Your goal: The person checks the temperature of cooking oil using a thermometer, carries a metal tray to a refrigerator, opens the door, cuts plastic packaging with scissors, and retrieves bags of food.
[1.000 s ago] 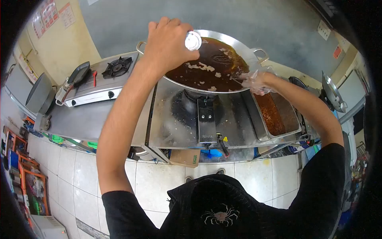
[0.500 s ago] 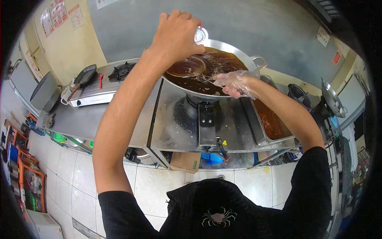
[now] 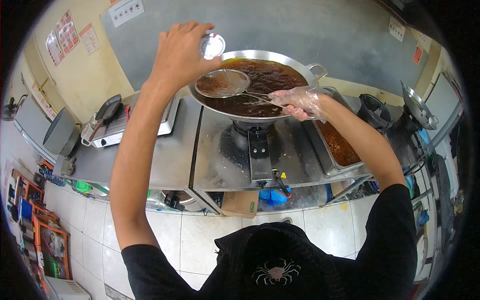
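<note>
My left hand (image 3: 182, 55) is raised at the left rim of a large wok (image 3: 260, 118), its fingers closed on a round white-faced dial gauge (image 3: 212, 46). Dark brown liquid (image 3: 275, 75) fills much of the wok. My right hand (image 3: 300, 102), in a clear plastic glove, grips the wire handle of a round mesh strainer (image 3: 222, 83). Reddish-brown bits lie in the strainer, which is over the left part of the wok. Beneath the wok is a gas burner (image 3: 260, 155). To the right, a metal tray (image 3: 328, 169) holds reddish-brown crumbly food, partly behind my right forearm.
A two-burner stove (image 3: 120, 131) with a small frying pan (image 3: 107, 107) stands at the left, beside a large grey pot (image 3: 61, 132). At the right are a black container (image 3: 375, 112) and a tilted metal pan (image 3: 419, 111). A cardboard box (image 3: 240, 203) sits under the counter.
The strainer has risen out of the liquid with bits in it, held by my right hand, which first moved left. My left hand with the dial gauge has shifted left, off the wok's middle.
</note>
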`<state>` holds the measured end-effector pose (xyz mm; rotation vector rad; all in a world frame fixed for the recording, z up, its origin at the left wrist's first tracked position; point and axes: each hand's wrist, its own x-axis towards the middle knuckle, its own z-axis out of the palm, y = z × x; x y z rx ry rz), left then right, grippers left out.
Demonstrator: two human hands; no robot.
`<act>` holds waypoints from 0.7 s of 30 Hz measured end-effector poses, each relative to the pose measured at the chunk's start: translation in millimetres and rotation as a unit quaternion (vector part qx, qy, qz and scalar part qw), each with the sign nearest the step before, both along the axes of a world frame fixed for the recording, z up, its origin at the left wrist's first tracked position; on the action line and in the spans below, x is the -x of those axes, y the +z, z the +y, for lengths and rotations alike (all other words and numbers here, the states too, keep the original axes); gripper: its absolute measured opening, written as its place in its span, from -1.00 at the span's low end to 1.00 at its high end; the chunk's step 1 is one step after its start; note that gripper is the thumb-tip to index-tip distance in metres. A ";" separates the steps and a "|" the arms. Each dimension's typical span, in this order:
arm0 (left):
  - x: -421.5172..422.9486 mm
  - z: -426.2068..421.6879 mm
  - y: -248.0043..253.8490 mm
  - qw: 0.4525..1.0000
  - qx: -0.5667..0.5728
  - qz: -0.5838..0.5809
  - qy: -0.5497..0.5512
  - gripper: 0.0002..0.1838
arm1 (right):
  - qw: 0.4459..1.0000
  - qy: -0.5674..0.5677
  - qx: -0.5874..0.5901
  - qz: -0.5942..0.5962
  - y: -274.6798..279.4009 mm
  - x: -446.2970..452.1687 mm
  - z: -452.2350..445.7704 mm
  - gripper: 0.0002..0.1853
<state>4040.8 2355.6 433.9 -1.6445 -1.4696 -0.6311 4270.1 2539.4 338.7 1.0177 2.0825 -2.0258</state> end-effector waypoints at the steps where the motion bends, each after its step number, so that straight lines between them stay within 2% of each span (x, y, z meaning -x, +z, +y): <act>1: 1.1 -4.3 -1.0 1.000 0.006 -0.007 0.002 -0.46 | 1.000 0.008 -0.015 0.006 0.2 -1.6 3.1 -0.49; 5: -1.2 -21.9 -8.8 0.998 0.032 -0.044 0.008 -0.49 | 0.999 -0.015 -0.018 0.022 -5.5 1.0 1.6 -0.48; 9: -3.3 -40.0 -29.5 0.994 0.038 -0.100 -0.020 -0.51 | 0.997 -0.039 -0.057 0.020 -3.6 -3.2 13.9 -0.63; 10: -5.8 -43.8 -37.0 0.991 0.036 -0.127 -0.035 -0.51 | 0.996 -0.059 -0.060 0.026 -6.0 -2.3 13.1 -0.76; 11: -9.5 -47.2 -46.2 0.991 0.038 -0.126 -0.039 -0.51 | 0.996 -0.063 -0.059 0.027 -6.2 -5.4 18.4 -0.76; 13: -18.2 -51.0 -67.2 0.980 0.040 -0.184 -0.071 -0.50 | 0.998 -0.046 -0.050 0.018 -4.4 -12.9 34.1 -0.51; 17: -41.5 -43.6 -117.7 0.978 0.018 -0.190 -0.082 -0.50 | 0.994 -0.092 -0.060 0.019 -2.0 -17.4 25.5 -0.51; 21: -52.3 -16.6 -164.7 0.944 -0.003 -0.295 -0.149 -0.46 | 0.992 -0.110 -0.031 0.063 -0.8 -45.7 26.7 -0.56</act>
